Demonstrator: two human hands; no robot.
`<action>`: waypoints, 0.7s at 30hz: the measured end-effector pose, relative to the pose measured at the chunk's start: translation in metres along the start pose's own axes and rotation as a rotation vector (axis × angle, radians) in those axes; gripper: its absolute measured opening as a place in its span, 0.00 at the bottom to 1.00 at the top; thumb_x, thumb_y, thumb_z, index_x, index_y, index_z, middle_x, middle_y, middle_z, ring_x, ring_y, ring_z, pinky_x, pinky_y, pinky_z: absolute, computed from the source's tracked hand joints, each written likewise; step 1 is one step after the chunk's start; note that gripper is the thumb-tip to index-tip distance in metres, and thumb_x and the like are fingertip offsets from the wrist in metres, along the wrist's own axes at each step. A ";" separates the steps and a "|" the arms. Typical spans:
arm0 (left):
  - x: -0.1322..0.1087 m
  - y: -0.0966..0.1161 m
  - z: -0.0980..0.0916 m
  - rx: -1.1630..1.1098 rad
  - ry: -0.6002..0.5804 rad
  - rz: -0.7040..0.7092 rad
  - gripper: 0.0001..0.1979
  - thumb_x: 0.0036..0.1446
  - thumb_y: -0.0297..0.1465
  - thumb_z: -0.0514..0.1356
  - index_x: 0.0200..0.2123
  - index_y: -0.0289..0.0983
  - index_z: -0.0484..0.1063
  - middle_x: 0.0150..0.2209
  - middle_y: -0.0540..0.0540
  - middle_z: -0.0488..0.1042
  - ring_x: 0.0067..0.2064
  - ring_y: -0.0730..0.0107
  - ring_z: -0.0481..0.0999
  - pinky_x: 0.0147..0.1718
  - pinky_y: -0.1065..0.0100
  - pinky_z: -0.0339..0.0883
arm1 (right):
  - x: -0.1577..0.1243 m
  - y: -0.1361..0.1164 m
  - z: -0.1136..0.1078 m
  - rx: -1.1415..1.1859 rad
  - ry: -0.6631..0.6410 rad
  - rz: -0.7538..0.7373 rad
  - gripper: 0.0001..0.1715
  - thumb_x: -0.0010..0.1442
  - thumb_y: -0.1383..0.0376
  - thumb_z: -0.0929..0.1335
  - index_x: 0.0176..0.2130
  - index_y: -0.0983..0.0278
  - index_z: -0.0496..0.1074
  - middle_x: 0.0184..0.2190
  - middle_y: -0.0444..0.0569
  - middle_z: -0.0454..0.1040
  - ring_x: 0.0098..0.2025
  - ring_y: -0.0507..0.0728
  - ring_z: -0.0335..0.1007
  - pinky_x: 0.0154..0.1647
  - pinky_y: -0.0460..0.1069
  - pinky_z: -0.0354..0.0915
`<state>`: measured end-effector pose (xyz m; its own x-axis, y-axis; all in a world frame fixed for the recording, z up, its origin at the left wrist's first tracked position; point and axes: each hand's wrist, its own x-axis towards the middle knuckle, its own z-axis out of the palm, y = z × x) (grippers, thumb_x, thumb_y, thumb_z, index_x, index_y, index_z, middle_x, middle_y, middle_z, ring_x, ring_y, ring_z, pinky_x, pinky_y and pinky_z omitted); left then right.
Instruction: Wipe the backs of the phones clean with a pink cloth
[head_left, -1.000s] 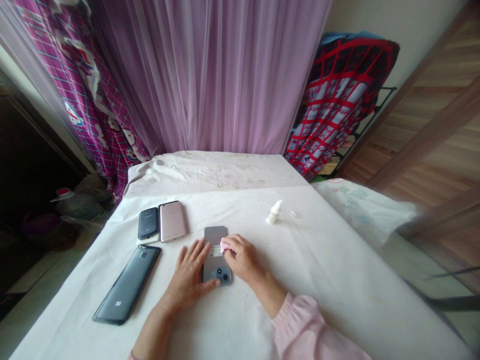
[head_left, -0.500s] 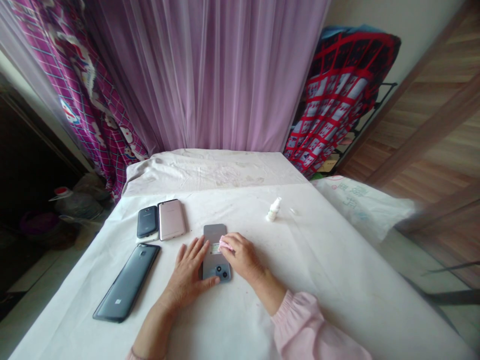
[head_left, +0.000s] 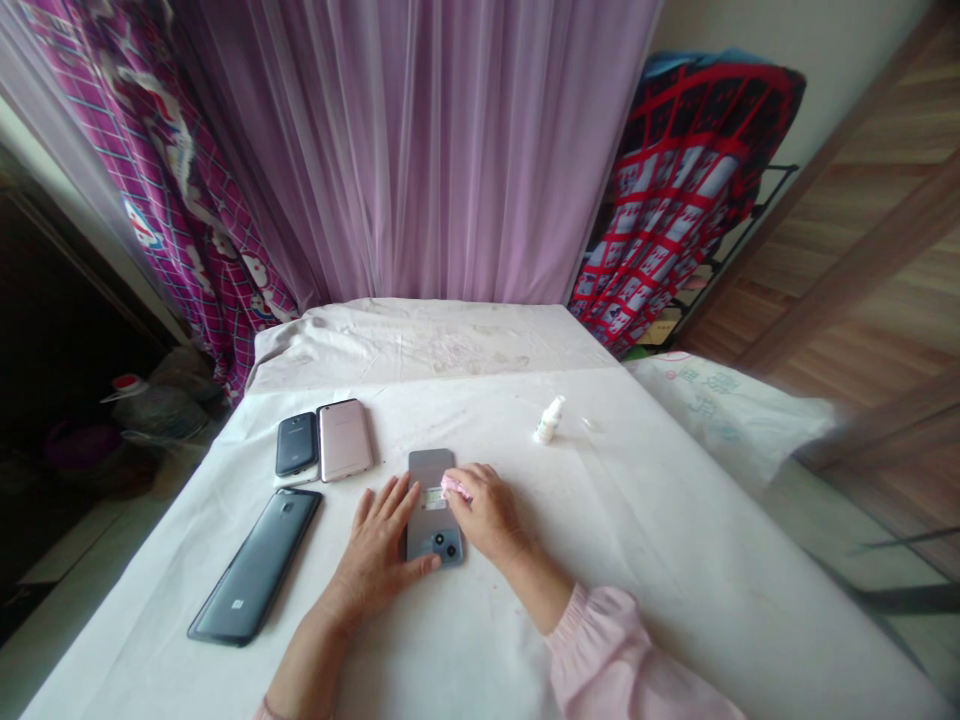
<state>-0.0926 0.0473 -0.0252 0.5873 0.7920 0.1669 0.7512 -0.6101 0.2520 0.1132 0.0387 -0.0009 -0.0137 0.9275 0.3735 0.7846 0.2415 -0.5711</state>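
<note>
A grey smartphone (head_left: pixel 431 535) lies back up on the white-covered table, its camera end nearest me. On its back is a small pale label (head_left: pixel 433 498) with print too small to read. My left hand (head_left: pixel 382 550) rests along the phone's left side with fingers spread, the index fingertip at the edge and the thumb by the cameras. Pinched in my right hand (head_left: pixel 486 512) is a small folded pink cloth (head_left: pixel 454 485), held against the phone's right side beside the label. The fingertips under the cloth are partly hidden.
To the left lie a large dark phone (head_left: pixel 255 568), a pink phone (head_left: pixel 345 440), and a small dark phone (head_left: pixel 297 444) on top of something white. A white spray bottle (head_left: pixel 550 420) stands at the right, near a small clear cap (head_left: pixel 590 424). Purple curtains (head_left: pixel 450 150) hang behind the table.
My right hand and the pink cloth have shifted very slightly to the right, showing a little more of the label. My left hand keeps its place on the phone.
</note>
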 end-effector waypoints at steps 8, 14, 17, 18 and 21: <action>0.002 0.003 -0.005 -0.032 -0.031 -0.013 0.45 0.53 0.58 0.55 0.67 0.41 0.48 0.67 0.36 0.51 0.67 0.44 0.50 0.61 0.40 0.44 | -0.002 0.000 0.000 -0.013 0.015 -0.025 0.09 0.58 0.69 0.67 0.39 0.60 0.75 0.37 0.49 0.76 0.42 0.58 0.67 0.46 0.52 0.63; 0.002 0.004 -0.006 -0.029 -0.040 -0.024 0.46 0.52 0.58 0.55 0.67 0.41 0.48 0.67 0.36 0.51 0.67 0.44 0.50 0.61 0.41 0.44 | -0.001 0.002 0.001 -0.028 0.004 0.007 0.13 0.58 0.69 0.67 0.44 0.60 0.76 0.38 0.50 0.76 0.41 0.57 0.69 0.44 0.50 0.64; 0.002 0.004 -0.005 -0.019 -0.031 -0.026 0.45 0.52 0.58 0.55 0.67 0.41 0.49 0.67 0.37 0.52 0.67 0.45 0.50 0.61 0.42 0.44 | -0.002 0.000 -0.001 -0.025 0.000 -0.004 0.11 0.58 0.69 0.68 0.40 0.59 0.77 0.36 0.48 0.75 0.40 0.56 0.69 0.43 0.49 0.64; 0.002 0.004 -0.005 -0.017 -0.033 -0.028 0.45 0.52 0.58 0.54 0.66 0.40 0.49 0.66 0.36 0.52 0.67 0.45 0.50 0.61 0.42 0.44 | -0.002 -0.001 -0.002 -0.033 0.002 -0.013 0.10 0.58 0.69 0.68 0.40 0.59 0.77 0.36 0.48 0.74 0.40 0.56 0.68 0.43 0.49 0.63; 0.001 0.004 -0.004 -0.016 -0.040 -0.028 0.45 0.53 0.58 0.54 0.66 0.38 0.51 0.66 0.36 0.52 0.67 0.44 0.50 0.61 0.42 0.44 | -0.002 -0.002 -0.005 -0.073 0.001 -0.051 0.09 0.58 0.69 0.68 0.39 0.59 0.77 0.36 0.48 0.73 0.40 0.56 0.67 0.43 0.50 0.62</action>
<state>-0.0903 0.0462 -0.0205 0.5782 0.8068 0.1211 0.7627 -0.5873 0.2709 0.1149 0.0346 0.0032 -0.0541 0.9141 0.4018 0.8260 0.2671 -0.4964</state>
